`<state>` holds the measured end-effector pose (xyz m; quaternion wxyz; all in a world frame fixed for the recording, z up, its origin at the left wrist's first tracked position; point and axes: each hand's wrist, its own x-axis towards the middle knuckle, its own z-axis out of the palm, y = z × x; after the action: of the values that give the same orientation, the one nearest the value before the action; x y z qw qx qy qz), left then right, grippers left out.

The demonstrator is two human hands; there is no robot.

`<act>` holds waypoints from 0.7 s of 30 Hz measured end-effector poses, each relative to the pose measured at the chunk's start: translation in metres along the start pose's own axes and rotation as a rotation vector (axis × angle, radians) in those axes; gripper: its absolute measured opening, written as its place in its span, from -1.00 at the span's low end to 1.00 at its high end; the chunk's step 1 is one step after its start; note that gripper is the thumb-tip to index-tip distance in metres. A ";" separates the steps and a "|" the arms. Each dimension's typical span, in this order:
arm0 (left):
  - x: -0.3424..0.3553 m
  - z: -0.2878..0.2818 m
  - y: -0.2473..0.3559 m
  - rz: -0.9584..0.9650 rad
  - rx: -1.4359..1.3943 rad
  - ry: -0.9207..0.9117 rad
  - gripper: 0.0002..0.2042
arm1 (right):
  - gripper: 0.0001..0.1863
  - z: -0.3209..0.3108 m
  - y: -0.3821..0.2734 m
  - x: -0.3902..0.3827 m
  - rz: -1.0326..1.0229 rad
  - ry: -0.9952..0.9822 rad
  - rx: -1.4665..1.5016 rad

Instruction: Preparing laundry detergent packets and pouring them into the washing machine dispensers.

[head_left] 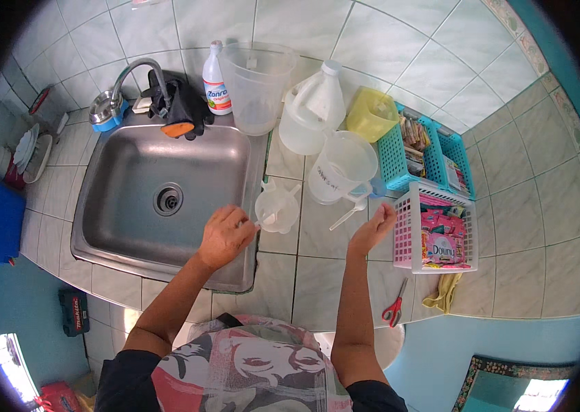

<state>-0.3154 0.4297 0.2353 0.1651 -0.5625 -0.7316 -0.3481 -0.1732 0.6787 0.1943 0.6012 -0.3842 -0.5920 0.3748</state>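
Note:
My left hand is over the right rim of the steel sink, fingers bent together beside a translucent white funnel-like piece. A small pale tip shows at its fingertips; I cannot make out what it belongs to. My right hand hovers above the counter with fingers loosely extended, seemingly holding nothing. It is between a white plastic spoon and a white-and-pink basket of pink sachets. Just beyond, a clear measuring pitcher stands upright, its handle toward that hand.
Along the tiled wall stand a white bottle, a tall clear container, a translucent jug and a yellow container. Teal baskets hold packets. Red-handled scissors and a yellow cloth lie near the front edge.

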 end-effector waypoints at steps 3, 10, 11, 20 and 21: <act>-0.009 -0.006 0.003 0.073 0.078 -0.096 -0.85 | -0.83 -0.011 -0.006 -0.008 -0.007 0.009 -0.009; -0.025 0.001 0.002 0.224 0.072 -0.010 -0.80 | -0.84 -0.027 -0.015 -0.022 0.106 -0.083 -0.053; -0.026 0.002 0.002 0.226 0.057 0.033 -0.80 | -0.84 -0.026 -0.016 -0.023 0.131 -0.084 -0.084; -0.028 0.007 -0.007 0.189 0.075 -0.023 -0.81 | -0.88 -0.021 -0.017 -0.022 0.146 -0.118 -0.006; -0.027 0.008 -0.005 0.195 0.071 -0.024 -0.81 | -0.88 -0.022 -0.019 -0.021 0.145 -0.111 -0.008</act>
<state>-0.3107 0.4150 0.2108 0.2093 -0.6287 -0.6873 -0.2976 -0.1515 0.6515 0.2029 0.5371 -0.4073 -0.5966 0.4356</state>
